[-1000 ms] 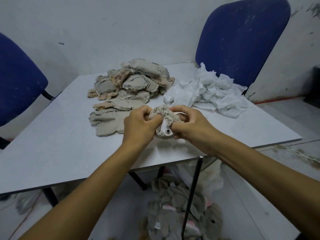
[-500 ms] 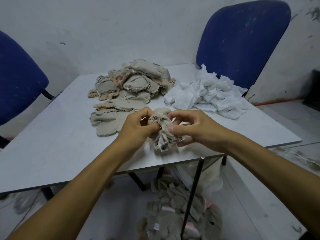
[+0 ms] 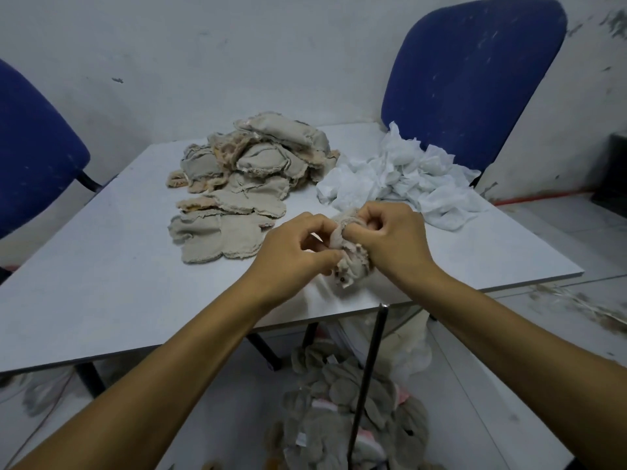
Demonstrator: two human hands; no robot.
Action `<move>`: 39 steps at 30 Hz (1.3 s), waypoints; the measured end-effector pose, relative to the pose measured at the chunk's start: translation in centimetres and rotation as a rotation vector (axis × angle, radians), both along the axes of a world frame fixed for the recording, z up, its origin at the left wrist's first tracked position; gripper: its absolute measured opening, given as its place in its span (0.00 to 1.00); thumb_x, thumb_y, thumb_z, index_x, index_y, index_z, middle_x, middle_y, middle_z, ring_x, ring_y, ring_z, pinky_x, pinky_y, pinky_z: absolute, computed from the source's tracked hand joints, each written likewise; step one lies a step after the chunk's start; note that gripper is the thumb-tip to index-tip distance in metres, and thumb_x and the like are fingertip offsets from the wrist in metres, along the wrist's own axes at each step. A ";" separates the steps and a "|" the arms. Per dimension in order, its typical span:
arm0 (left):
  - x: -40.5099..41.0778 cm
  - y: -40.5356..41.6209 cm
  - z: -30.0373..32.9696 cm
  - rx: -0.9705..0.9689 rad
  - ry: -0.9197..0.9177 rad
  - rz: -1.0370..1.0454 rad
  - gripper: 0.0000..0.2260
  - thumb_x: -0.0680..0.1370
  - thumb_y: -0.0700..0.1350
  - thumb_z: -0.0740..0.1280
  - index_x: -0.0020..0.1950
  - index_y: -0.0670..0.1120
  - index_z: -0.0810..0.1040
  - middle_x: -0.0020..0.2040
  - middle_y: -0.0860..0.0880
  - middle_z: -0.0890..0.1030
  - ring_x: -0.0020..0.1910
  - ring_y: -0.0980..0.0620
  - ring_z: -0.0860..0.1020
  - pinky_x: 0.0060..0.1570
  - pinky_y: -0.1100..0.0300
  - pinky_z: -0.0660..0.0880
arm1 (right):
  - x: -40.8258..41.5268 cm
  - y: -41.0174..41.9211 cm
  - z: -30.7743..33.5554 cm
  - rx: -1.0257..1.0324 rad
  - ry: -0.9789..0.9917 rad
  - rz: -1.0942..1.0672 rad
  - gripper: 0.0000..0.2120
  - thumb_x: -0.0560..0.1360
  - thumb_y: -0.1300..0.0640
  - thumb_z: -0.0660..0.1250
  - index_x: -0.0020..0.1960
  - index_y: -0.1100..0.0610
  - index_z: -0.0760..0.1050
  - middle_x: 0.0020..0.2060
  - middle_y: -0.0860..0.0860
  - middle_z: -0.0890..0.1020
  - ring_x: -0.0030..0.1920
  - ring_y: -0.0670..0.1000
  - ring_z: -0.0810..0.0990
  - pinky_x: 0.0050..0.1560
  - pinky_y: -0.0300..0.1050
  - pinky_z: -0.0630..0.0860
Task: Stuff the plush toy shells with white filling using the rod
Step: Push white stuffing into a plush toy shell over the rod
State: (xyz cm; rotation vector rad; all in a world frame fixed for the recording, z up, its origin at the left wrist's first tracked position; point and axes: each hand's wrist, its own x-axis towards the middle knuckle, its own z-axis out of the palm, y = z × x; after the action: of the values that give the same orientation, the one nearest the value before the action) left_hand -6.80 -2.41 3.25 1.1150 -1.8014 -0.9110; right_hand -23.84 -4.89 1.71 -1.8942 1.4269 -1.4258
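Fingers of your left hand (image 3: 295, 252) and right hand (image 3: 390, 239) pinch 1 bunched plush shell (image 3: 349, 262) above the table's (image 3: 101, 283) near edge. Your rod (image 3: 368, 378) leans untouched below. Risk: white filling (image 3: 400, 178) could bunch at the opening unless you push it deep.

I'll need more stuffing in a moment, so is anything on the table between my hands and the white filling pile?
Nothing visible. The white filling lies just beyond the right hand, with only bare table between.
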 end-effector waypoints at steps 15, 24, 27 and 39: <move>-0.2 -0.9 -2.3 0.208 0.201 0.131 0.16 0.73 0.30 0.68 0.31 0.48 0.76 0.28 0.54 0.76 0.24 0.57 0.72 0.25 0.67 0.68 | -2.0 0.9 -0.2 0.416 -0.022 0.488 0.09 0.72 0.61 0.76 0.43 0.66 0.78 0.36 0.54 0.78 0.36 0.47 0.78 0.37 0.38 0.76; 0.0 0.5 -1.6 0.166 0.062 -0.020 0.10 0.64 0.40 0.73 0.44 0.43 0.82 0.45 0.45 0.80 0.40 0.41 0.82 0.48 0.48 0.80 | -1.0 0.6 -1.9 0.145 0.053 0.063 0.12 0.69 0.55 0.73 0.31 0.53 0.73 0.26 0.44 0.74 0.29 0.42 0.71 0.33 0.35 0.65; -0.4 1.2 -1.6 0.034 -0.067 0.050 0.10 0.65 0.39 0.76 0.44 0.44 0.82 0.44 0.44 0.82 0.39 0.41 0.82 0.49 0.44 0.80 | -0.2 1.1 -1.8 0.138 0.099 0.008 0.09 0.71 0.56 0.71 0.34 0.58 0.75 0.30 0.48 0.75 0.31 0.44 0.70 0.35 0.40 0.65; 0.3 5.2 1.4 -0.893 -0.285 -0.052 0.04 0.71 0.34 0.73 0.41 0.39 0.79 0.43 0.47 0.74 0.38 0.54 0.73 0.38 0.64 0.73 | -4.2 8.2 2.1 -0.421 0.322 0.310 0.09 0.75 0.57 0.69 0.47 0.64 0.78 0.41 0.53 0.81 0.43 0.46 0.79 0.47 0.30 0.76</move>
State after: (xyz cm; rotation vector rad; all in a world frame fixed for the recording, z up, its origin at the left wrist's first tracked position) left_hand -6.50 2.83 4.65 0.6227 -2.1287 0.0893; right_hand -28.06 3.29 3.83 -2.5729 0.9368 -1.3907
